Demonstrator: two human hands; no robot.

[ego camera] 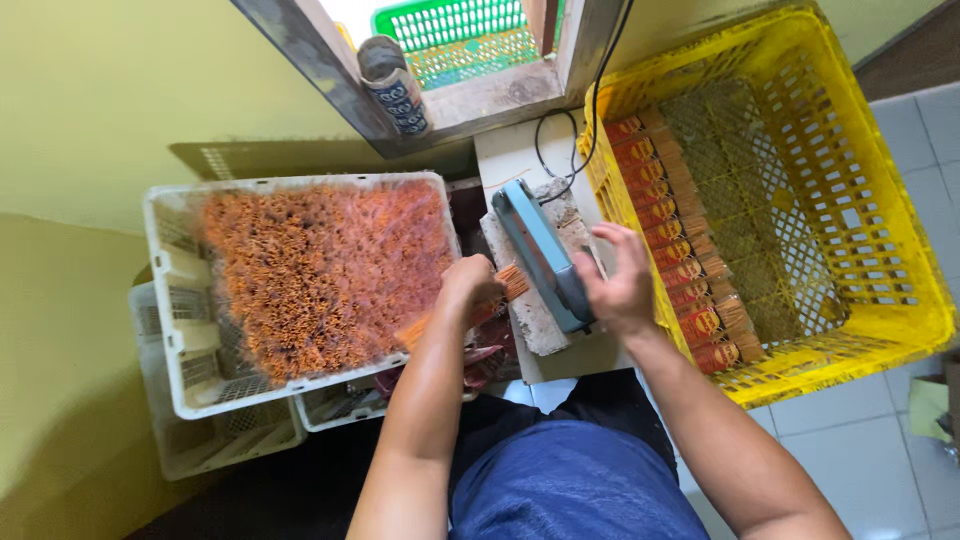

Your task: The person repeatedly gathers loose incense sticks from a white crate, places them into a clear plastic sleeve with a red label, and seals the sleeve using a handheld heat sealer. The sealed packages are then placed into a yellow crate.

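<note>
Our right hand [622,283] is motion-blurred; the lower white crates [215,440] sit mostly hidden beneath the stick-filled crate [170,290]; the green basket [455,35] is cut off.

I see a yellow crate [905,250] on my right, with packed bundles [672,240] laid in a row along its left wall. Up top, a green basket [450,30] sits beyond a window sill [495,98], beside what looks like a patterned roll [395,85]. A black cable [590,120] hangs down.
</note>
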